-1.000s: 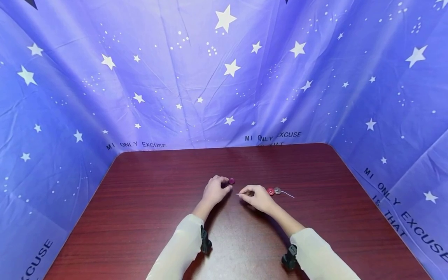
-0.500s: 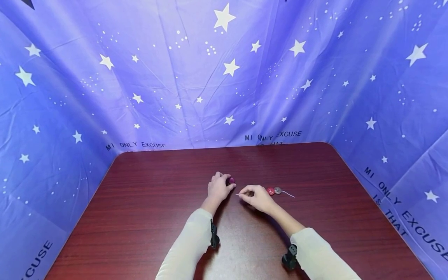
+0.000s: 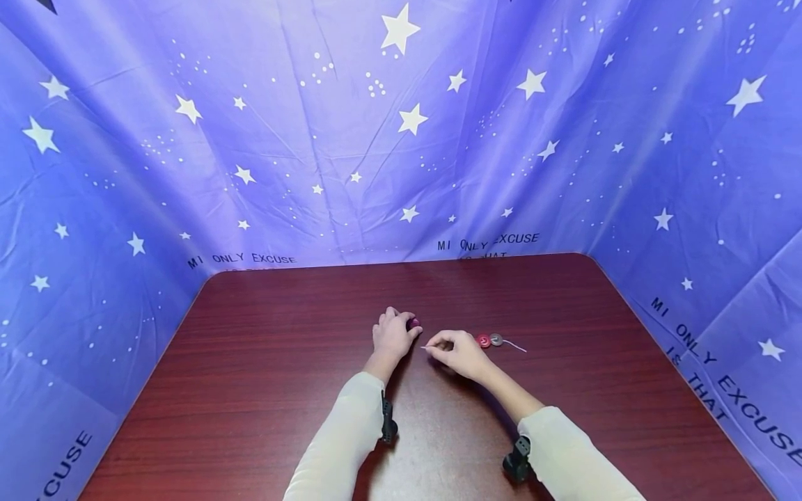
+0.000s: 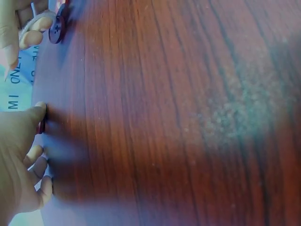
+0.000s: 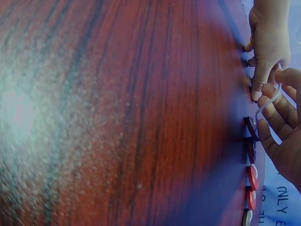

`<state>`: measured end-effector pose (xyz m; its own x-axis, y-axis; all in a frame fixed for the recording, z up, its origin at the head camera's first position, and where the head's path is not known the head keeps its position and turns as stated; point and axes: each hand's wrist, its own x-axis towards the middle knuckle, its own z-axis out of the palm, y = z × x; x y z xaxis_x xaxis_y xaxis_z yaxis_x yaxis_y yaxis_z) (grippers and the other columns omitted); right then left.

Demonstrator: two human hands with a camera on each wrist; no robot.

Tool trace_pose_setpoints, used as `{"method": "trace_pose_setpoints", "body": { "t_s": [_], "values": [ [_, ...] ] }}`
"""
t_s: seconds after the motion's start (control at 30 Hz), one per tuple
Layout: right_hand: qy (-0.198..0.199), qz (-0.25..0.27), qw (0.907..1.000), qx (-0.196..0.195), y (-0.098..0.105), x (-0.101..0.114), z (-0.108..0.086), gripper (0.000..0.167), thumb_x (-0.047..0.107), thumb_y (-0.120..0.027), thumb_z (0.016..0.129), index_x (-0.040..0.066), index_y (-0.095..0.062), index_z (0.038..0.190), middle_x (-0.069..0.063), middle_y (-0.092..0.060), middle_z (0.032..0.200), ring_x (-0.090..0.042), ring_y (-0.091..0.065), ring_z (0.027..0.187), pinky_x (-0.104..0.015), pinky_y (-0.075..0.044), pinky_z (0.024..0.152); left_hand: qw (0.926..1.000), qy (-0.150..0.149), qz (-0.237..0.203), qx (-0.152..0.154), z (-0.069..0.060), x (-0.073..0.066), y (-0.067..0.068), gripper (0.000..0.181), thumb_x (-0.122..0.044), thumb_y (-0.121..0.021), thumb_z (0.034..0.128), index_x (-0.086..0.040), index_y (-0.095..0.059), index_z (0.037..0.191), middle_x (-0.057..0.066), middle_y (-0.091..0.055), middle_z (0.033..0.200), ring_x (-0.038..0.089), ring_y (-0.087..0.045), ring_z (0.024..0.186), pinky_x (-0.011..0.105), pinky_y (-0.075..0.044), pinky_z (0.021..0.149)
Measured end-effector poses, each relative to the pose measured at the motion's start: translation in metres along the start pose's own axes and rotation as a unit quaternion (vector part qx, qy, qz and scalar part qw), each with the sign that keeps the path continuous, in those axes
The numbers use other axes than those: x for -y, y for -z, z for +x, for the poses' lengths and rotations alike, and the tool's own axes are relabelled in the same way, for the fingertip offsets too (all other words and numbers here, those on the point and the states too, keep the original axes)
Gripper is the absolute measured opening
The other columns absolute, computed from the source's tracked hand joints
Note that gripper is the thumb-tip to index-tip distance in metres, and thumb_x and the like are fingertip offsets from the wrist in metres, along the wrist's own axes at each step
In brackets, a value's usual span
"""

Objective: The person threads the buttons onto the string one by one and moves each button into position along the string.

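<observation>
My left hand (image 3: 391, 337) rests on the table with its thumb and forefinger around a purple-red button (image 3: 415, 323), which is partly hidden by the fingers. Close by on the right, my right hand (image 3: 462, 355) pinches a pale string (image 5: 269, 101) near its end, and the short tip points toward the left hand. Several buttons lie threaded in a row along that string. A dark button (image 5: 252, 128) sits nearest the right fingers; beyond the hand come a red button (image 3: 483, 341) and a grey button (image 3: 496, 339), then the loose string tail.
Both hands work over a glossy red-brown wooden table (image 3: 269, 362). A purple-blue curtain (image 3: 351, 139) with white stars surrounds its back and sides. Black wrist cameras hang at both cuffs, the left camera (image 3: 388, 422) and the right camera (image 3: 517, 459).
My left hand has moved slightly right and forward, and its thumb and forefinger have closed around the purple-red button. The right hand stays in place with the string.
</observation>
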<state>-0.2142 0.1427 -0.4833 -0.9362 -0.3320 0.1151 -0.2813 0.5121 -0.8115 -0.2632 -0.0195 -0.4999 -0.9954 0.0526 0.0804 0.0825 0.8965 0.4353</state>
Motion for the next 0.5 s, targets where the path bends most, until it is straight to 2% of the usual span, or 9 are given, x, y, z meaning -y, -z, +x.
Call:
{"method": "trace_pose_setpoints", "body": {
  "t_s": [0.2,0.5],
  "values": [
    [0.0,-0.002,1.0,0.0,0.001,0.001,0.0,0.013,0.018,-0.066,0.086,0.007,-0.071,0.09,0.001,-0.066,0.072,-0.004,-0.054,0.062,-0.019,-0.046,0.058,0.9998,-0.019,0.004,0.007,-0.001,-0.002,0.005,0.033,-0.037,-0.067,0.0837,-0.018,-0.067,0.111,0.007,-0.057,0.103,0.026,-0.056,0.098,0.041,-0.047,0.079],
    [0.0,-0.003,1.0,-0.002,0.002,0.001,-0.002,0.012,0.019,-0.066,0.086,0.008,-0.071,0.088,0.002,-0.064,0.072,-0.005,-0.054,0.061,-0.02,-0.046,0.056,0.998,-0.05,-0.005,0.039,-0.004,0.004,0.014,0.03,-0.034,-0.068,0.0835,-0.016,-0.068,0.107,0.004,-0.059,0.097,0.024,-0.058,0.095,0.039,-0.049,0.079]
  ]
}}
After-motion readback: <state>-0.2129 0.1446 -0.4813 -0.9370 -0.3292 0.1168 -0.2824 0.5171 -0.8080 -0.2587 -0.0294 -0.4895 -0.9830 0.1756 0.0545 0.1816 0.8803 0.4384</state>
